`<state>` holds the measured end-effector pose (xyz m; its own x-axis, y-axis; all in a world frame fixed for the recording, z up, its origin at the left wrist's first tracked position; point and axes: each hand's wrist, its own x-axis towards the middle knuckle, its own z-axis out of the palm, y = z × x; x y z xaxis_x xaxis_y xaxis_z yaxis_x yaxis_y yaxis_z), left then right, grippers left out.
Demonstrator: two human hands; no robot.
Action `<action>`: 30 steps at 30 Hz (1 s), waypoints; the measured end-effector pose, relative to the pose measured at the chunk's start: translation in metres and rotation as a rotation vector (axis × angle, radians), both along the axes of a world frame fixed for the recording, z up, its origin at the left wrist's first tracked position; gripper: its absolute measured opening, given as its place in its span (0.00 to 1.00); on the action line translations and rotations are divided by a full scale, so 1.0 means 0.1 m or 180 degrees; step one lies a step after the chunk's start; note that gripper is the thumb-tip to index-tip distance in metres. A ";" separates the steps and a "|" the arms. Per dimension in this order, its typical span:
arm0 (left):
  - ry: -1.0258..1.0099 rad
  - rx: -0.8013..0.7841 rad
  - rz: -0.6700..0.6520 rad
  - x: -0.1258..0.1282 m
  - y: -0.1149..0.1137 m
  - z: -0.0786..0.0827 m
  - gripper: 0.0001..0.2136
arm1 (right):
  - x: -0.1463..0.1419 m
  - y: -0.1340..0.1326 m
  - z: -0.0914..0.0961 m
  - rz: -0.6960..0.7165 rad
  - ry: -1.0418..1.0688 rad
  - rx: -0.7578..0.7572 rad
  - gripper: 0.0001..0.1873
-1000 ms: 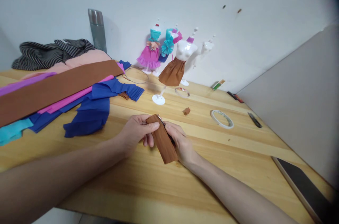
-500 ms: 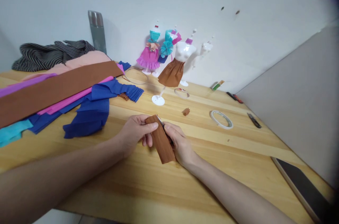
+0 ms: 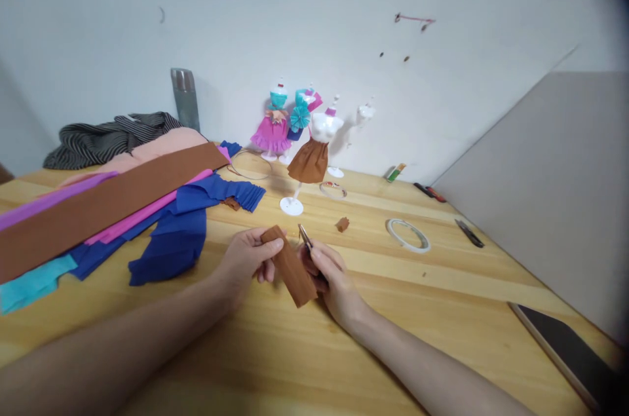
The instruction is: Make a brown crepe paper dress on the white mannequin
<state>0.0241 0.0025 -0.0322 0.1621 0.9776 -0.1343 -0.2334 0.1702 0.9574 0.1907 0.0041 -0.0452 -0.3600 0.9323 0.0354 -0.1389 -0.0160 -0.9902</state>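
Note:
My left hand (image 3: pixel 244 260) pinches the top end of a folded strip of brown crepe paper (image 3: pixel 289 266), which slants down to the right just above the wooden table (image 3: pixel 442 298). Right beside the strip, my right hand (image 3: pixel 330 272) is closed around small scissors (image 3: pixel 305 236), whose metal tips poke up next to the strip's upper edge. Behind stands a white doll mannequin with a brown paper skirt (image 3: pixel 310 160).
Long brown, pink, blue and teal paper sheets (image 3: pixel 113 206) lie at the left, with striped cloth behind. Dressed mannequins (image 3: pixel 280 128) stand by the wall. A tape ring (image 3: pixel 407 234), a brown scrap (image 3: pixel 343 224), cutters (image 3: pixel 468 233) and a dark tablet (image 3: pixel 570 354) lie to the right.
The camera tilted up, so everything sits lower in view. The scissor tips have come away from the strip's top edge and now stand free beside it. Both hands keep their hold.

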 end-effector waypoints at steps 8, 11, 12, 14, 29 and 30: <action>0.0100 0.0016 0.0653 -0.08 0.02 0.08 0.16 | 0.05 0.18 0.11 -0.0748 -0.1719 0.1266 0.22; 0.0091 0.0026 0.0688 -0.10 0.02 0.11 0.16 | 0.11 0.27 0.13 -0.0474 -0.2656 0.1390 0.11; 0.0069 0.0039 0.0737 -0.11 0.03 0.12 0.16 | 0.13 0.29 0.14 -0.0338 -0.2893 0.1396 0.08; 0.0006 0.0090 0.0909 -0.14 0.06 0.14 0.15 | 0.16 0.31 0.16 -0.0218 -0.3160 0.1437 0.12; -0.0332 0.0400 0.1945 -0.32 0.14 0.31 0.11 | 0.12 0.22 0.21 0.0266 -0.2752 0.1922 0.15; -0.0353 0.0405 0.1934 -0.32 0.13 0.31 0.10 | 0.11 0.21 0.20 0.0356 -0.2818 0.1954 0.14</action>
